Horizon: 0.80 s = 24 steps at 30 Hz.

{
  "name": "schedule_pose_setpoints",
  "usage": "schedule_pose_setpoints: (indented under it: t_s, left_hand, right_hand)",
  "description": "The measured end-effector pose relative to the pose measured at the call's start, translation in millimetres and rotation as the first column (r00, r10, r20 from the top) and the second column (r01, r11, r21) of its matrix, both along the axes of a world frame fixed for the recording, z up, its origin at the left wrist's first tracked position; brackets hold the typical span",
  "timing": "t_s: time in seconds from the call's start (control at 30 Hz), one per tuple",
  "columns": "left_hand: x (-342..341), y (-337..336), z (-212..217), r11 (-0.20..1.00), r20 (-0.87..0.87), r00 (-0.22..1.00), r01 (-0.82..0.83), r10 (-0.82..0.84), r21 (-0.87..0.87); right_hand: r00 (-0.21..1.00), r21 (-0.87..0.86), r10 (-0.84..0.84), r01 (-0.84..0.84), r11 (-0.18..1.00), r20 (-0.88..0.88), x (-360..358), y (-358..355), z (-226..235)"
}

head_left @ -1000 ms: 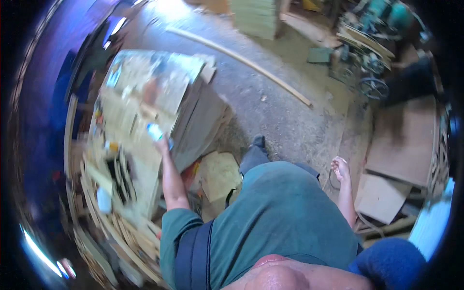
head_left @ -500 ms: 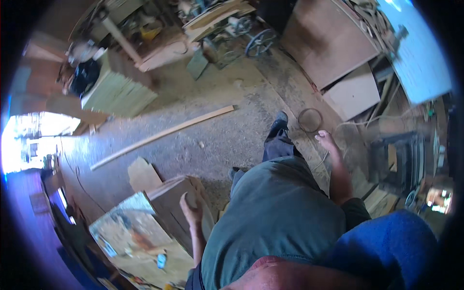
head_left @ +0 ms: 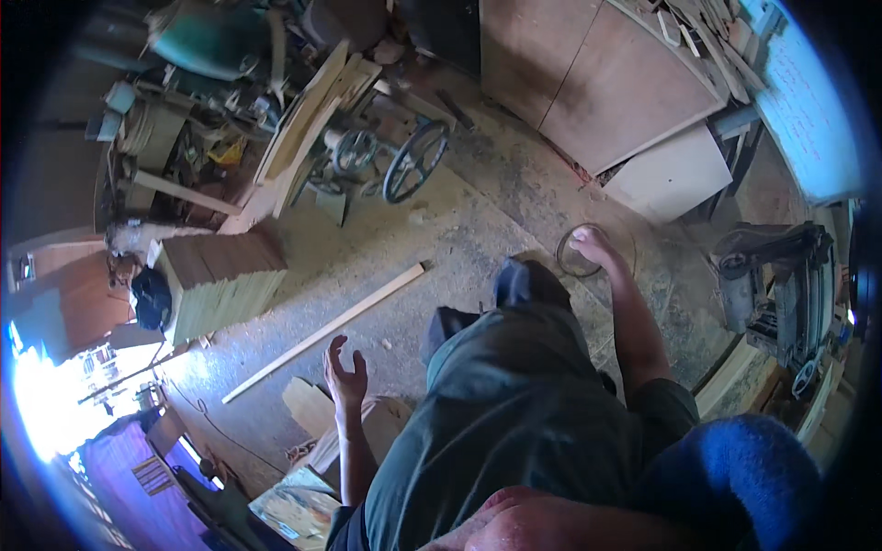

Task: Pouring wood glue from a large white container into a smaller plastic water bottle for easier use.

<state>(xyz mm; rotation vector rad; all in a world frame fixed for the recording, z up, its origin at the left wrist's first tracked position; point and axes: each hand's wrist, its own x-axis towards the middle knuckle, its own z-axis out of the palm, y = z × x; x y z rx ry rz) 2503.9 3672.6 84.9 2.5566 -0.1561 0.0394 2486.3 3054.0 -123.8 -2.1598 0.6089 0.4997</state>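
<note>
Presently: one left hand (head_left: 346, 375), fingers spread, grip loose and empty, nearest a pale wooden strip (head_left: 324, 333) lying on the floor (head_left: 469, 230); one right hand (head_left: 591, 244), fingers curled, whether grasping anything cannot be told, seen over a thin dark hoop (head_left: 559, 250) on the floor; one spoked handwheel (head_left: 415, 163), farther off.

At the upper left, a green machine housing (head_left: 207, 37) is noted, partly in shadow. Long boards (head_left: 308, 115) lie aslant near a dark spoked handwheel (head_left: 415, 163). Left: a stack of pale sheets (head_left: 225, 289), a black item (head_left: 152, 298) at its end. Upper right: a large brown panel (head_left: 625, 83), a smaller pale board (head_left: 675, 174) below. Far right: a light-blue panel (head_left: 813, 129) and a dark machine (head_left: 781, 285).
</note>
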Motion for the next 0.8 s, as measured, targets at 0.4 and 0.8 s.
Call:
schedule_pose_setpoints:
  t_s: [0.4, 0.8]
  left_hand:
    - [393, -170, -3, 0.982, 0.117, 0.977, 0.173, -0.180, 0.070]
    - [612, -220, -94, 0.905, -0.166, 0.928, 0.364, -0.333, 0.221]
  right_hand:
    - [0.949, 0.054, 0.223, -0.216, 0.975, -0.224, 360, -44, -35]
    - [0.813, -0.135, 0.527, -0.568, 0.812, -0.250, 696, -64, -155]
